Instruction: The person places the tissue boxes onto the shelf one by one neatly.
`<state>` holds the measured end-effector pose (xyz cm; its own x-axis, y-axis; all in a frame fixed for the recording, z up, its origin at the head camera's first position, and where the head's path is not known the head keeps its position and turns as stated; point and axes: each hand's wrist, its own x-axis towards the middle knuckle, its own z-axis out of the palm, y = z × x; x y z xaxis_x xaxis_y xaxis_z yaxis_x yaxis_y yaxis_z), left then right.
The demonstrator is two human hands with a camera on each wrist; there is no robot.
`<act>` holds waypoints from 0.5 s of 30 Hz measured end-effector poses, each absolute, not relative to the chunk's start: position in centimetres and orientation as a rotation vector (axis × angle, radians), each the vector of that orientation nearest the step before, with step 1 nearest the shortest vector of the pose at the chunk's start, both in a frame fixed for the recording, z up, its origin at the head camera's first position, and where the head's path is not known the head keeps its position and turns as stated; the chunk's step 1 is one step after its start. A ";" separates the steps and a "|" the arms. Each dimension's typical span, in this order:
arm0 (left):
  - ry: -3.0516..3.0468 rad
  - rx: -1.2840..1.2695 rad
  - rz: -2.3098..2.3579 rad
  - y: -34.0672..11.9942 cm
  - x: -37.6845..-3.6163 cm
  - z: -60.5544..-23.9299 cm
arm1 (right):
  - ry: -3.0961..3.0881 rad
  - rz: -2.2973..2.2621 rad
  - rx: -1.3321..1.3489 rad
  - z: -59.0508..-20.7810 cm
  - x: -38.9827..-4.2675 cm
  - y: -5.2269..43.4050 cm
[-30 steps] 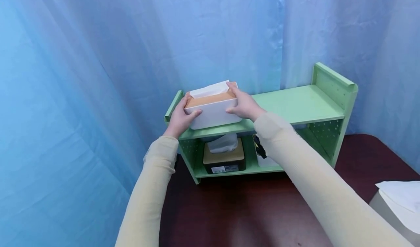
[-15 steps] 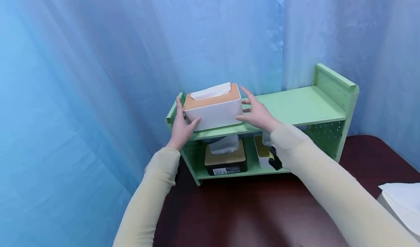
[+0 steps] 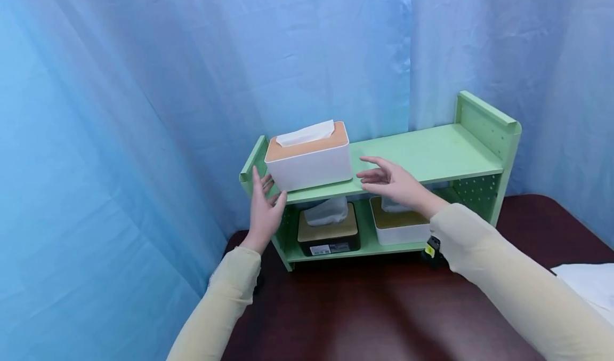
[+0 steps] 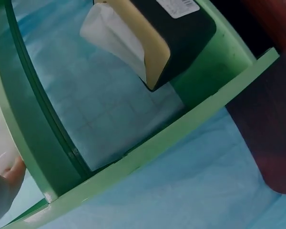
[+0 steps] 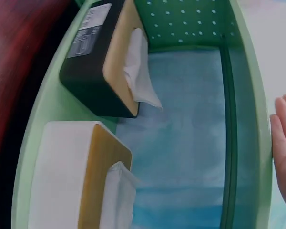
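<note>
White tissue box (image 3: 309,155): stands on the green shelf's (image 3: 431,155) top board, left end. Your left hand (image 3: 265,211) and right hand (image 3: 393,182): fingers relaxed, beside it, holding nothing.

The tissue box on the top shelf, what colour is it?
The tissue box is white with a tan lid, clearest in the head view.

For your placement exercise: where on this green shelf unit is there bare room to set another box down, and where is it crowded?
The top shelf is bare from the white tissue box at its left end to the right side panel. The lower shelf is crowded: a black tissue box and a second white box sit side by side, with a narrow gap between them.
</note>
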<state>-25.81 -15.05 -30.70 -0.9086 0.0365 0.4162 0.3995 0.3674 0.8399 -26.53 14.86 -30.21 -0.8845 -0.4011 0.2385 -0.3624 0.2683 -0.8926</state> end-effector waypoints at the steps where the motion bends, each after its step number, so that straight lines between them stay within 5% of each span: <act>1: -2.316 -0.393 -1.523 -15.0 -25.2 -30.6 | 2.490 -1.720 -0.755 -30.5 -26.2 14.9; 15: -2.444 -0.608 -1.021 -14.5 -22.7 -37.4 | 2.606 -1.682 -0.759 -36.5 -22.4 16.2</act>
